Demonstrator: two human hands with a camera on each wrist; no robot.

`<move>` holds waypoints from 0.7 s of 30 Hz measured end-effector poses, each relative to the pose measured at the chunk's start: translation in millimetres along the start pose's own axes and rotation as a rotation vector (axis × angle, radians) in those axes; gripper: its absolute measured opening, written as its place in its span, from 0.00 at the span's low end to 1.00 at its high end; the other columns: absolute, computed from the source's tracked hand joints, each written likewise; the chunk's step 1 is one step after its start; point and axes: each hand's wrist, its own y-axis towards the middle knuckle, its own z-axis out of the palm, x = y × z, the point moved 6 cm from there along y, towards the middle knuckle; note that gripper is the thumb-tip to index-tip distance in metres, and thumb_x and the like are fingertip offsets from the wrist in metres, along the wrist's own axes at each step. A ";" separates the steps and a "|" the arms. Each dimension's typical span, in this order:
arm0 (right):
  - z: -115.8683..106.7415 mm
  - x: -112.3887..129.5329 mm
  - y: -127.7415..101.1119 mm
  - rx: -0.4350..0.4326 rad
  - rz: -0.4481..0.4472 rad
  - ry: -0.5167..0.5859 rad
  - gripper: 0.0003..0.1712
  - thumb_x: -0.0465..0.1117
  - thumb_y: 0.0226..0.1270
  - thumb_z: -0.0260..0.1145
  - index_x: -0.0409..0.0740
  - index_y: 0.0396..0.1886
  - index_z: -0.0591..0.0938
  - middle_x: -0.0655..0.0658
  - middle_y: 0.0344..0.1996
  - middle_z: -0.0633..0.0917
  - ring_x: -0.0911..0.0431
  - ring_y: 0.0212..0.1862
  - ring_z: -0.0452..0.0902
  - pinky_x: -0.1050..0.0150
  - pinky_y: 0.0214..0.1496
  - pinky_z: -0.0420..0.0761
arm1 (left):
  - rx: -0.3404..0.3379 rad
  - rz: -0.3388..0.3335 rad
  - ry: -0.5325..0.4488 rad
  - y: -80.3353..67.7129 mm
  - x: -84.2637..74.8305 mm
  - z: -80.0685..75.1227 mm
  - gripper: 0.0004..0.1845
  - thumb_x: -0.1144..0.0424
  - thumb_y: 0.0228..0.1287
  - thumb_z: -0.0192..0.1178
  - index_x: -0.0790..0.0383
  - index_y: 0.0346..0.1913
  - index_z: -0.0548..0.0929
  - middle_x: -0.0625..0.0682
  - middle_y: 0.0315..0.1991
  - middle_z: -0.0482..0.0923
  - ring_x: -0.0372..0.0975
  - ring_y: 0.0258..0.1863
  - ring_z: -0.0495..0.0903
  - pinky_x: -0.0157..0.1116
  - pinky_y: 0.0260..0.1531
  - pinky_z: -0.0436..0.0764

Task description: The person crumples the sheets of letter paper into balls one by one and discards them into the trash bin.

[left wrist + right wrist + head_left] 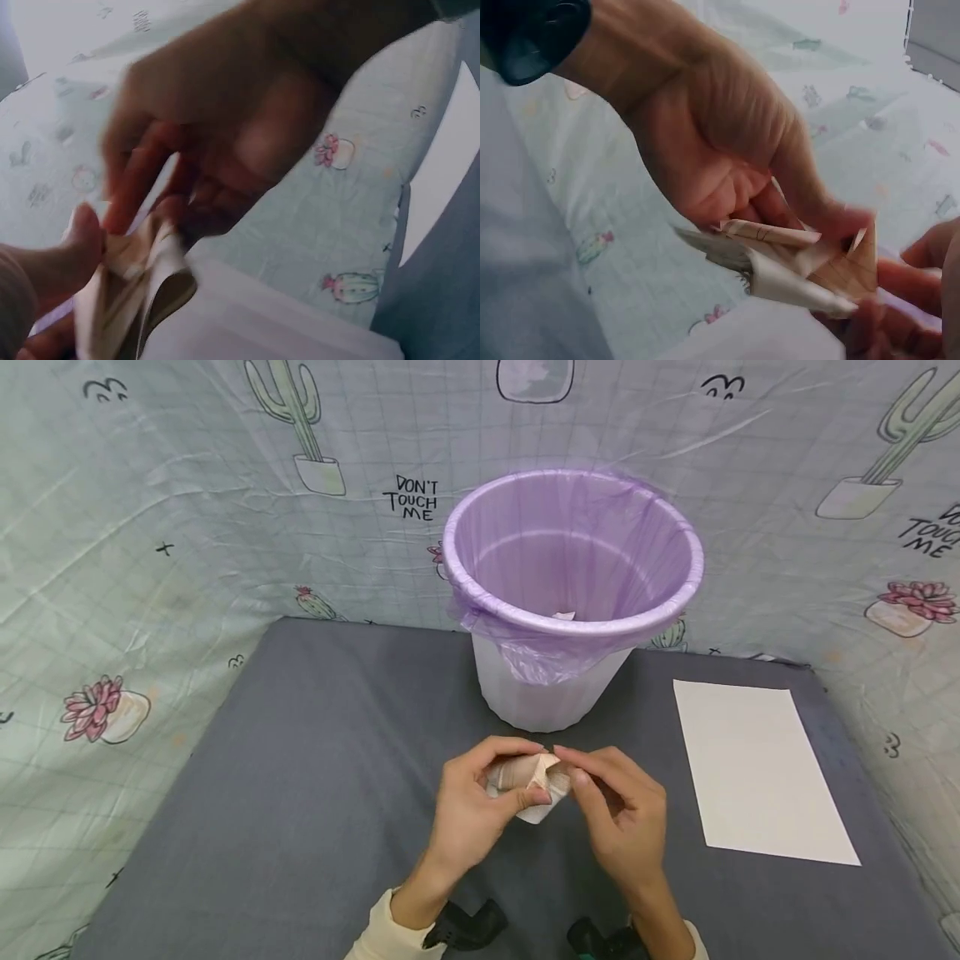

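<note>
Over the grey table (300, 793), in front of the bin, both hands hold a crumpled, folded piece of white and tan paper (534, 787). My left hand (480, 789) curls its fingers and thumb round the paper's left side. My right hand (611, 802) pinches its right edge with thumb and forefinger. In the right wrist view the left hand (720, 157) wraps over the paper (795, 262) while the right fingertips (915, 281) meet it from the right. The left wrist view is blurred, with the paper (135, 292) beside my left thumb (79, 251).
A white bin (547, 693) lined with a purple bag (570, 552) stands at the table's far middle, with a scrap of paper (564, 616) inside. A flat white sheet (757, 768) lies at the right. Cactus-print cloth (150, 527) walls the table on three sides.
</note>
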 end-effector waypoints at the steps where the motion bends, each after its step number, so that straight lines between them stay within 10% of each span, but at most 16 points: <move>1: 0.3 0.0 -0.7 0.019 0.024 0.035 0.11 0.22 0.58 0.64 0.25 0.42 0.82 0.37 0.28 0.80 0.59 0.29 0.73 0.73 0.28 0.74 | -0.037 0.070 0.053 -0.7 -4.0 1.5 0.24 0.73 0.41 0.75 0.66 0.46 0.82 0.55 0.40 0.83 0.43 0.37 0.82 0.37 0.36 0.81; 7: 0.4 -4.8 -4.6 0.017 0.225 0.016 0.20 0.21 0.48 0.72 0.30 0.44 0.82 0.38 0.33 0.81 0.57 0.31 0.75 0.72 0.33 0.78 | -0.193 0.399 0.322 -7.6 -15.0 14.7 0.15 0.73 0.46 0.74 0.65 0.38 0.82 0.54 0.32 0.82 0.41 0.31 0.81 0.32 0.32 0.81; 13: -1.2 -10.6 -6.9 -0.006 0.392 -0.017 0.17 0.22 0.51 0.72 0.33 0.43 0.84 0.40 0.35 0.82 0.55 0.31 0.78 0.69 0.32 0.80 | -0.270 0.525 0.437 -10.4 -13.5 18.9 0.08 0.71 0.54 0.70 0.66 0.35 0.82 0.53 0.26 0.82 0.38 0.22 0.79 0.28 0.24 0.78; 21: -11.3 -11.1 -5.5 -0.049 0.359 0.035 0.16 0.20 0.52 0.70 0.31 0.43 0.84 0.38 0.32 0.82 0.54 0.31 0.80 0.70 0.32 0.81 | -0.075 0.617 0.497 -8.1 -17.7 27.6 0.15 0.69 0.58 0.67 0.70 0.47 0.81 0.56 0.40 0.84 0.41 0.38 0.84 0.32 0.39 0.82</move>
